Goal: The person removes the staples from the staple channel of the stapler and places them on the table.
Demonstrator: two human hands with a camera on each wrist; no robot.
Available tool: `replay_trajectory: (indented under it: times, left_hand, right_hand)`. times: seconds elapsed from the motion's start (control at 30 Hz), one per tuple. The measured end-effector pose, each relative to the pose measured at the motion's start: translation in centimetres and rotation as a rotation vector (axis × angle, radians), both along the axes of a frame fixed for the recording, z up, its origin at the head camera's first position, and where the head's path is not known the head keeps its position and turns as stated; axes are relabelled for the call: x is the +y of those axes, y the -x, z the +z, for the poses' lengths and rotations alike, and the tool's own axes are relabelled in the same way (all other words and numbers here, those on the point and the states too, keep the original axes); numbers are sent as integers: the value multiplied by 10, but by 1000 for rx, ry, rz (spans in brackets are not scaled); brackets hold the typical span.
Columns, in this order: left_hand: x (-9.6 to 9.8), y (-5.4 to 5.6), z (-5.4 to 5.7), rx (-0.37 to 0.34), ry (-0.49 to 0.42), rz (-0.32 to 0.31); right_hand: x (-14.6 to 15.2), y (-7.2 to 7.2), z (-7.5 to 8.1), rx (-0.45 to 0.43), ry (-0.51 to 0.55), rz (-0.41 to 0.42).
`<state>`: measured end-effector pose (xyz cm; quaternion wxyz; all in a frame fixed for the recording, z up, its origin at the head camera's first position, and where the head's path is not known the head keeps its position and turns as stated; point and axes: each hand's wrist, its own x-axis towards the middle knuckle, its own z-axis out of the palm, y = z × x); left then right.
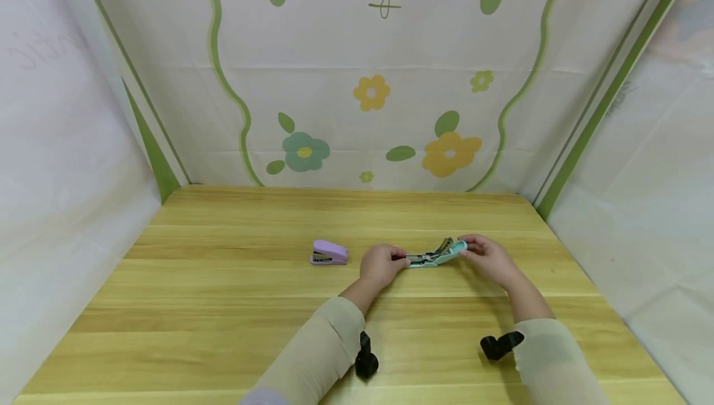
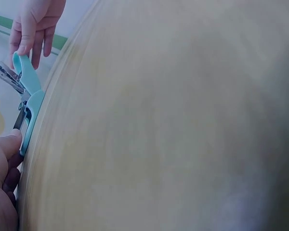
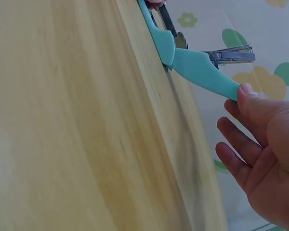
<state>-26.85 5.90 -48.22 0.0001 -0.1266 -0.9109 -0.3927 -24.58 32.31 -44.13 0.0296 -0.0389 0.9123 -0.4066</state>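
A mint-green stapler [image 1: 428,262] is folded wide open, its metal magazine [image 3: 235,55] sticking up from the hinge area. My left hand [image 1: 382,265] pinches the base end between thumb and fingers, low over the wooden table. With thumb and index finger, my right hand [image 1: 492,260] pinches the tip of the swung-back top cover [image 3: 197,72], which is raised off the table. The other right fingers are loosely spread in the right wrist view. Left of my left hand stands a closed purple stapler [image 1: 330,252], touched by neither hand.
The wooden table [image 1: 223,330] spreads under both arms. A white cloth with printed flowers [image 1: 334,45] hangs behind it, and pale cloth walls [image 1: 67,144] flank both sides. Black camera mounts [image 1: 365,361] are strapped at both wrists.
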Motion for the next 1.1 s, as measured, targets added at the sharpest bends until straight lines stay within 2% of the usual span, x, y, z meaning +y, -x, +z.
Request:
replay_trajectory:
  times: [0.53, 0.63, 0.87, 0.97, 1.1]
  left_hand:
    - [1, 2, -5, 3, 1, 2]
    - [1, 2, -5, 10, -5, 2]
    - [0, 2, -6, 4, -32, 0]
    - [0, 2, -6, 3, -38, 3]
    - [0, 2, -6, 2, -37, 6]
  right_hand:
    - [6, -2, -6, -2, -4, -11]
    - [4, -6, -1, 36, -10, -22]
    - [-11, -17, 20, 187, -11, -109]
    - [-24, -21, 23, 222, 20, -103]
    - [-46, -24, 19, 200, 43, -54]
